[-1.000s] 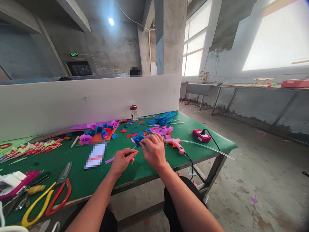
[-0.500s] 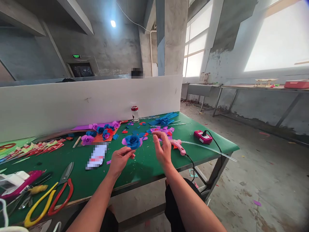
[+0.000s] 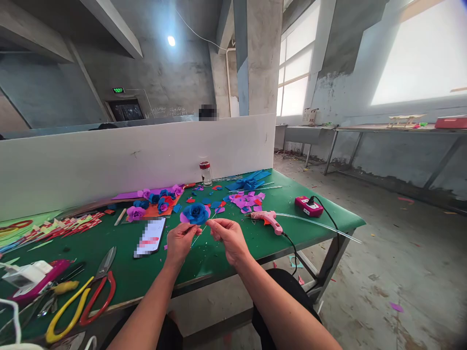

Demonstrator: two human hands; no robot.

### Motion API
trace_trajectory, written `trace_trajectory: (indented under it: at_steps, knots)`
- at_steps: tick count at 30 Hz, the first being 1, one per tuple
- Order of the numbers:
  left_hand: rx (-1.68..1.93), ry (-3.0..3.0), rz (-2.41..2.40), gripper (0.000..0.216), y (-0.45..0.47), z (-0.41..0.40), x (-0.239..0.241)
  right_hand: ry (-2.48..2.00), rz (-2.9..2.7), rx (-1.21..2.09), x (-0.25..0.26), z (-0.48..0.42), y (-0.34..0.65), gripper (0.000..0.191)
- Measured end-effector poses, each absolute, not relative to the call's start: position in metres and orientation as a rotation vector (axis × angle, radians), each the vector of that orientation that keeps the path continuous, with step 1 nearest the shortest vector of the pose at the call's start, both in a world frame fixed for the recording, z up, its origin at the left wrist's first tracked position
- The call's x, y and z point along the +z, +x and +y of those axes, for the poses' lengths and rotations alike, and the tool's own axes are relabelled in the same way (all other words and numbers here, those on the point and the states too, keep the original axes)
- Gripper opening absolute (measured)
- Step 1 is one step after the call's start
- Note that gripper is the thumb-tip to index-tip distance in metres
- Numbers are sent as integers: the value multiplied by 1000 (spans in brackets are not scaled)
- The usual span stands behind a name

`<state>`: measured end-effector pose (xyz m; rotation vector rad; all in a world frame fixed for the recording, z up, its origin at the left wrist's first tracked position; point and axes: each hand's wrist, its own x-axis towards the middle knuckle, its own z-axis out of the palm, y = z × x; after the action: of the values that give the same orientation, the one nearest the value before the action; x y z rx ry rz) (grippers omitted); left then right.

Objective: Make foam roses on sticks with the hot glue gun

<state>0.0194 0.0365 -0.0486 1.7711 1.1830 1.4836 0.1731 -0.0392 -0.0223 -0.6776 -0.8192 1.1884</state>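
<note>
Since half a second ago the right hand (image 3: 226, 236) has swung in from where it hung open and apart beside the bloom; it now meets the left hand in front of the person's chest. Its thumb and forefinger are pressed together on the thin wire stem (image 3: 200, 233), just under and to the right of the flower head, with the other fingers curled loosely behind. The left hand (image 3: 180, 241) has barely shifted: its fingertips are closed on the base of the blue paper flower (image 3: 196, 213) and hold it upright and facing the person, above the near part of the green table (image 3: 219, 257) rather than resting on it. A purple petal shows at each side of the blue head. The two hands are near each other, with only the slanting stem between them.

Just left of the left hand a phone (image 3: 150, 236) lies flat. To the right of the right hand lies a pink glue gun (image 3: 269, 219), its cord trailing off the table edge, and beyond it a red power box (image 3: 309, 206). Behind the flower are loose purple petals (image 3: 248, 200), a row of finished flowers (image 3: 156, 199) and a small jar (image 3: 206, 173) against the white partition (image 3: 109, 165). Red-handled scissors (image 3: 98, 289) lie at the near left.
</note>
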Motion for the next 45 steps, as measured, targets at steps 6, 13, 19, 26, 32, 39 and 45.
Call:
trace_trajectory:
  at_steps: [6, 13, 19, 26, 32, 39, 45]
  knots:
    - [1450, 1791, 1196, 17, 23, 32, -46, -677, -733, 1193, -20, -39, 172, 32]
    - [1391, 1766, 1153, 19, 31, 27, -43, -610, -618, 1349, -20, -39, 170, 32]
    - [1295, 1665, 1041, 31, 39, 27, -50, -584, -589, 1389, -23, -37, 166, 33]
    - [1290, 1602, 1019, 39, 43, 25, -48, -604, -549, 1394, -23, -36, 166, 34]
    - [1361, 1771, 1167, 23, 34, 25, -45, -654, -597, 1311, -23, -38, 169, 40]
    - [1650, 2112, 1470, 25, 5, 29, -34, -763, -575, 1151, -35, -24, 202, 43]
    - [1684, 2155, 1545, 17, 3, 34, -39, -771, -578, 1174, -46, -18, 202, 40]
